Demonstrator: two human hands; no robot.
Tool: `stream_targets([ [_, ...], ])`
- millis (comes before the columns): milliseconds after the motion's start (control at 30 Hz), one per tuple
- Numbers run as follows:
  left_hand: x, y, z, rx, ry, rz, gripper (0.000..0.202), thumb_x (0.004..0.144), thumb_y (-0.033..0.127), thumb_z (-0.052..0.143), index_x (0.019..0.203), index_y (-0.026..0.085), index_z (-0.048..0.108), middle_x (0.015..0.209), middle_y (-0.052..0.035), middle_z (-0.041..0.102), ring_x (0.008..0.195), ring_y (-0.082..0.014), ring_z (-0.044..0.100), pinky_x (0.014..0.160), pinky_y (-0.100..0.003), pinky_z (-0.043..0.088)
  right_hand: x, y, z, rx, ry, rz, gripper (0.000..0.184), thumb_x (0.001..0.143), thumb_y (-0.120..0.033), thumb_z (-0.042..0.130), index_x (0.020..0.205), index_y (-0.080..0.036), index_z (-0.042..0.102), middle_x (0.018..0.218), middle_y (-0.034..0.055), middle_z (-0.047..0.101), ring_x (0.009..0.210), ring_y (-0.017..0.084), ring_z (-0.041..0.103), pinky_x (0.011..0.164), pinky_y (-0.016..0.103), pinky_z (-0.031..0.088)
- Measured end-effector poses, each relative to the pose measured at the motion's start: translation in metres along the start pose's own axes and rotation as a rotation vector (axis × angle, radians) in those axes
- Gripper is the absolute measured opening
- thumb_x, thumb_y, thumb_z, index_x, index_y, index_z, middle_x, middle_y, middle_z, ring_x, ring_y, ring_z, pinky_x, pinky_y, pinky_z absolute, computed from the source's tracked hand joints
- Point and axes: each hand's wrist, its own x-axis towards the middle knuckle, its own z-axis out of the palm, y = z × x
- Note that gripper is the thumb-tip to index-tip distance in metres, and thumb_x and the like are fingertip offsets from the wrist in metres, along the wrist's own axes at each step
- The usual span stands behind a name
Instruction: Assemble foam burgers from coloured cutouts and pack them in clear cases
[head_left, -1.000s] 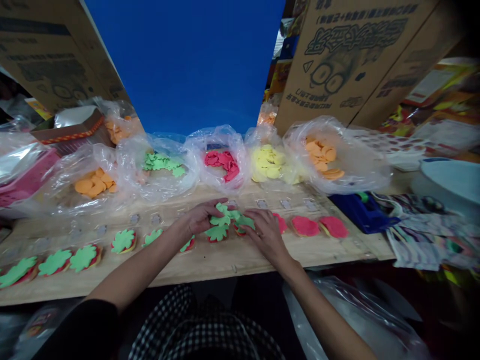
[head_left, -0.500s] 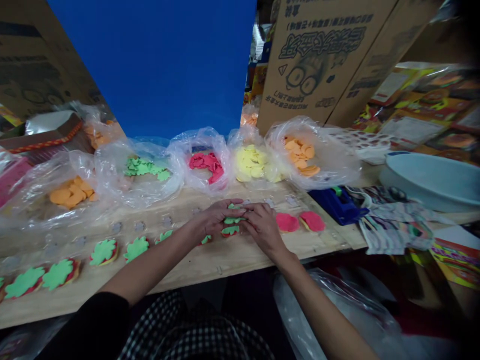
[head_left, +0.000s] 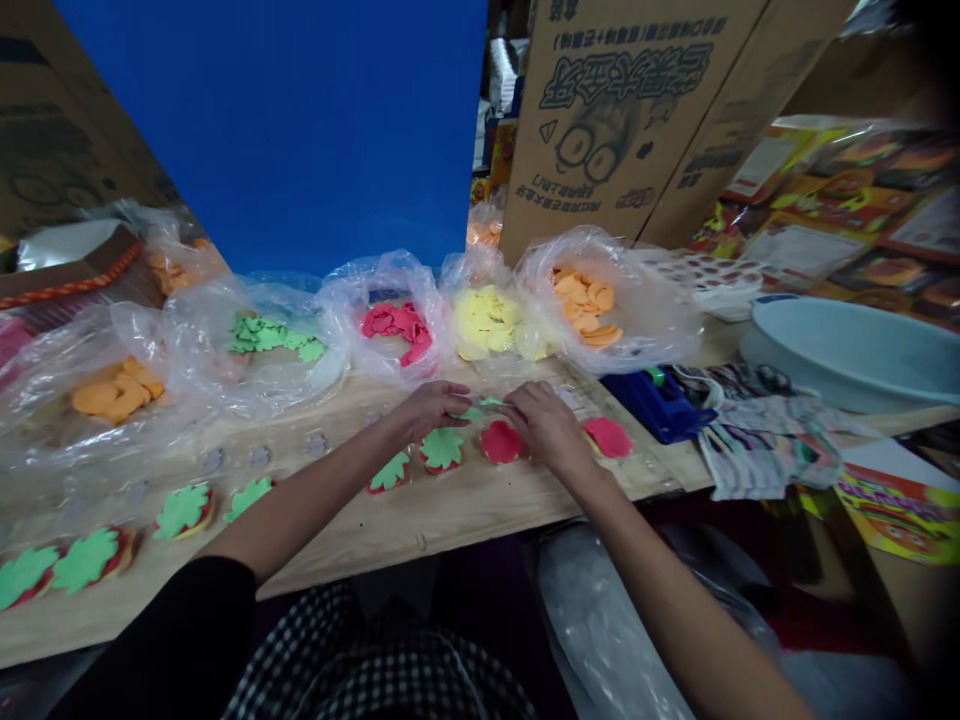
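My left hand (head_left: 433, 408) has its fingers closed on a thin green leaf-shaped piece (head_left: 472, 412). Pinched by my right hand (head_left: 546, 425), a second thin green piece (head_left: 491, 402) shows just beside it; whether the two pieces are joined is unclear. Both hands hover around a round stack with a red top (head_left: 501, 441). To its left sits a stack topped with a green leaf shape (head_left: 441, 450), and another green-topped stack (head_left: 390, 473) lies by my left wrist. Right of my right hand is another red-topped stack (head_left: 607, 437).
Along the back of the wooden table (head_left: 375, 545) stand open plastic bags with green pieces (head_left: 274, 335), red pieces (head_left: 397, 325), yellow pieces (head_left: 487, 320) and orange pieces (head_left: 585, 300). A blue tape dispenser (head_left: 656, 405) and a pale blue basin (head_left: 855, 350) are at right.
A green piece now lies on the stack my hands were over. Both hands have shifted right to the neighbouring red-topped stack, and the green pieces between them are drawn apart. The view has turned slightly right.
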Motion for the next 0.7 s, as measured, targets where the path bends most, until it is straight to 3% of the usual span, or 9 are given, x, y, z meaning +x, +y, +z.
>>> stream_targets([
  [133,0.003,-0.004,-0.002,0.004,0.040,0.020,0.031,0.060,0.005,0.066,0.088,0.010,0.053,0.083,-0.0067,0.060,0.072,-0.0128,0.058,0.079,-0.037,0.046,-0.026,-0.010,0.006,-0.219,-0.121,-0.132,0.009,0.080,-0.017,0.051,0.082,-0.018,0.059,0.086,0.0074,0.060,0.083,0.022,0.045,0.066,0.033,0.031],
  [300,0.006,-0.010,0.001,0.109,0.097,0.080,0.032,0.060,0.003,0.063,0.089,0.011,0.054,0.087,-0.0062,0.058,0.073,-0.0122,0.056,0.075,-0.033,0.046,-0.053,-0.005,0.016,-0.199,-0.137,-0.149,0.012,0.082,-0.018,0.049,0.089,-0.018,0.058,0.099,0.0060,0.060,0.090,0.021,0.045,0.071,0.034,0.029],
  [400,0.008,-0.014,0.005,0.363,0.128,0.241,0.031,0.060,0.009,0.063,0.090,0.012,0.055,0.091,-0.0066,0.058,0.077,-0.0148,0.055,0.074,-0.032,0.045,-0.055,-0.002,0.017,-0.202,-0.150,-0.152,0.012,0.082,-0.016,0.049,0.090,-0.018,0.058,0.104,0.0058,0.059,0.092,0.020,0.045,0.072,0.033,0.029],
  [567,0.010,-0.022,0.016,0.921,0.101,0.615,0.029,0.063,0.022,0.063,0.091,0.016,0.058,0.093,-0.0059,0.056,0.090,-0.0199,0.050,0.083,-0.032,0.038,-0.055,-0.004,0.016,-0.242,-0.156,-0.131,0.010,0.081,-0.016,0.051,0.088,-0.017,0.058,0.111,0.0069,0.057,0.096,0.022,0.045,0.074,0.034,0.030],
  [700,0.015,-0.030,0.028,1.082,-0.001,0.744,0.036,0.059,0.018,0.065,0.094,0.016,0.056,0.097,-0.0074,0.051,0.096,-0.0201,0.045,0.085,-0.030,0.037,-0.059,-0.002,0.019,-0.194,-0.122,-0.141,0.014,0.083,-0.018,0.048,0.093,-0.017,0.056,0.115,0.0075,0.055,0.100,0.021,0.046,0.075,0.035,0.030],
])
